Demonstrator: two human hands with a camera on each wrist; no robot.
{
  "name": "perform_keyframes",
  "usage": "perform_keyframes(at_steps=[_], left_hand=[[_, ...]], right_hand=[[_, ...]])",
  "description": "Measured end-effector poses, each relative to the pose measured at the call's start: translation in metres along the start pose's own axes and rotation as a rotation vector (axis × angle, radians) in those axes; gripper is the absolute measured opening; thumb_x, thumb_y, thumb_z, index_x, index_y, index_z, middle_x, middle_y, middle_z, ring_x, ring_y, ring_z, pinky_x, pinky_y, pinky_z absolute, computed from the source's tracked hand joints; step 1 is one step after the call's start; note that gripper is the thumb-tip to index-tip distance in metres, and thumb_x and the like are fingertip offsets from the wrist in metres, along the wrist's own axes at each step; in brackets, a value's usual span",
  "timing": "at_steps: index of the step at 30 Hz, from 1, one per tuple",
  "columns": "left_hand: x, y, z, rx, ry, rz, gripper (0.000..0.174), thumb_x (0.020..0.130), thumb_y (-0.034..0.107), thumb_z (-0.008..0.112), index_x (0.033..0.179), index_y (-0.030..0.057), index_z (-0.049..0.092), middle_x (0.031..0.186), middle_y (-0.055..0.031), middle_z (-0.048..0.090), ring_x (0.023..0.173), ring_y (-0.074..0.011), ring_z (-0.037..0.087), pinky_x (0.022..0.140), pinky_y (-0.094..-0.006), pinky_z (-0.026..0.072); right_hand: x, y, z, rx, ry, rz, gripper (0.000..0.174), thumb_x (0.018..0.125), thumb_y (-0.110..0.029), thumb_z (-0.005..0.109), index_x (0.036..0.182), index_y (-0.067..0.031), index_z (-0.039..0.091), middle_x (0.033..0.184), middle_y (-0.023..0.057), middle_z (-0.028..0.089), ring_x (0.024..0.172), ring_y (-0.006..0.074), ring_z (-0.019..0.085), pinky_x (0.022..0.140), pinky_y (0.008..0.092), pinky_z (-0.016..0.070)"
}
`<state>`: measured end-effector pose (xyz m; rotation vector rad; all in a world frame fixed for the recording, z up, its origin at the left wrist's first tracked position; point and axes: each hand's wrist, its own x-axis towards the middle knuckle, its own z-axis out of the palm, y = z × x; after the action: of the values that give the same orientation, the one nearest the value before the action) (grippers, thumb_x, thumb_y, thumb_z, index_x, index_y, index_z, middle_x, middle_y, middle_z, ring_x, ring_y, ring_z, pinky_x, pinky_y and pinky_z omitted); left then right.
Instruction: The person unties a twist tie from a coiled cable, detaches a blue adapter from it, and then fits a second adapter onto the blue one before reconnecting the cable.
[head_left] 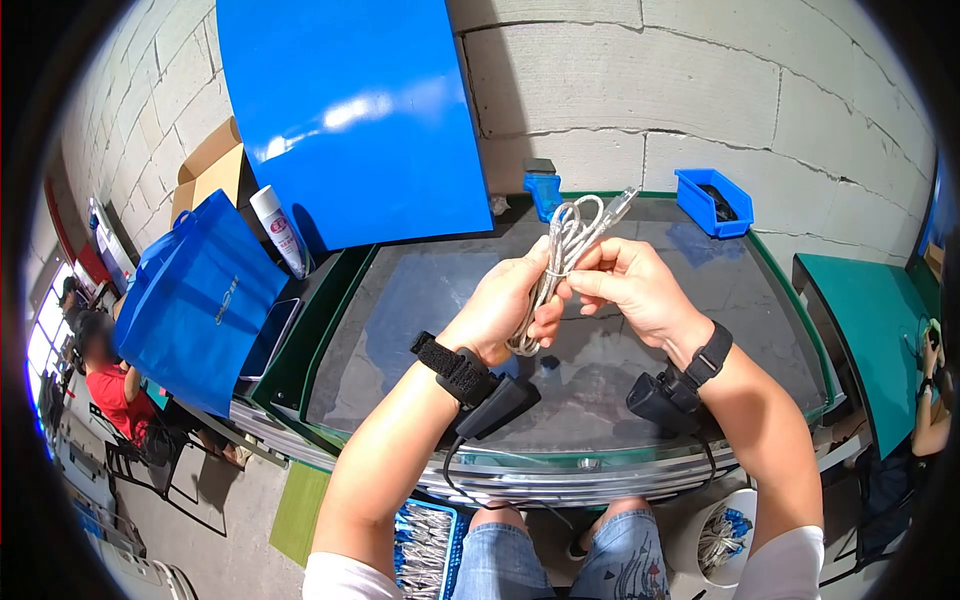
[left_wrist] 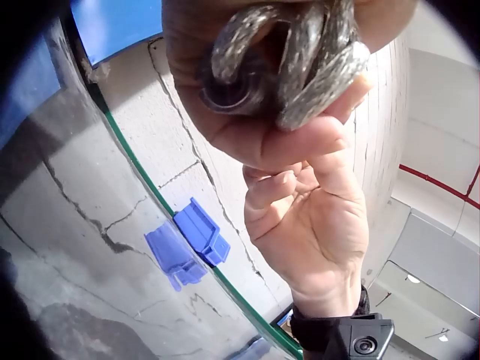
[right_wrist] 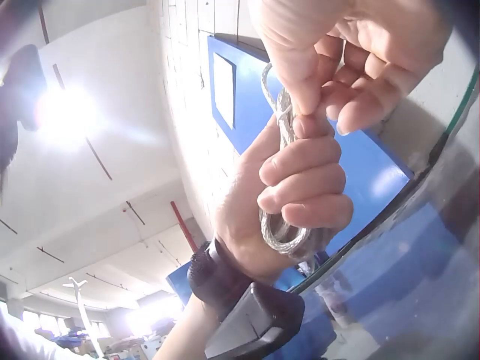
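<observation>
A coiled cable (head_left: 568, 243) in clear, silver-braided sheathing is folded into a long bundle over the table. My left hand (head_left: 500, 305) grips its lower part, with fingers wrapped round the loops (right_wrist: 287, 244). At the bundle's middle, a thin pale tie (right_wrist: 283, 114) circles the strands. My right hand (head_left: 640, 290) pinches at this tie with thumb and forefinger, its other fingers loosely bent. The cable's silver plug (head_left: 624, 203) points up and right above the hands. A blue connector with a grey end (head_left: 542, 187) shows at the bundle's upper left.
The dark glossy table (head_left: 420, 400) has a green rim. A blue bin (head_left: 714, 204) with dark items stands at the back right. Left are a blue bag (head_left: 200, 310) and a spray can (head_left: 280, 230). Below are a crate (head_left: 457, 550) and a white bucket (head_left: 683, 535), both containing cables.
</observation>
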<state>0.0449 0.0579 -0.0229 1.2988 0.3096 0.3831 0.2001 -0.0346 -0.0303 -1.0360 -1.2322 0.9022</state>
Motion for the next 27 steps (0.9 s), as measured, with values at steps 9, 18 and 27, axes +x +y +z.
perform_keyframes(at_steps=[9,18,27], left_hand=[[0.0,-0.002,0.003,0.016,0.007,0.118,0.027,0.093,0.039,0.047,0.094,0.0115,0.049,0.055,0.0002,0.045,0.041,-0.0088,0.038,0.044,-0.0258,0.0391],[0.001,0.0,-0.007,-0.151,-0.058,0.136,0.022,0.095,0.031,0.047,0.089,0.0097,0.047,0.055,0.0022,0.042,0.042,-0.0061,0.037,0.043,-0.0234,0.0413],[-0.001,0.002,-0.005,-0.203,-0.134,0.074,0.025,0.095,0.033,0.047,0.092,0.0086,0.049,0.056,0.0014,0.043,0.042,-0.007,0.039,0.044,-0.0237,0.0425]], right_hand=[[-0.001,-0.002,0.004,-0.001,0.068,-0.021,0.01,0.082,-0.009,0.063,0.087,-0.0016,0.058,0.072,-0.0005,0.056,0.061,0.005,0.052,0.054,0.0209,0.0471],[-0.001,0.002,0.013,-0.372,0.128,-0.449,0.02,0.077,-0.003,0.065,0.095,-0.0013,0.055,0.095,0.0052,0.054,0.075,0.0084,0.056,0.056,0.0204,0.0486],[-0.004,-0.004,0.019,-0.588,0.206,-0.555,0.012,0.077,-0.005,0.065,0.088,-0.0004,0.06,0.086,0.0049,0.058,0.077,0.0123,0.059,0.056,0.0221,0.0485]])
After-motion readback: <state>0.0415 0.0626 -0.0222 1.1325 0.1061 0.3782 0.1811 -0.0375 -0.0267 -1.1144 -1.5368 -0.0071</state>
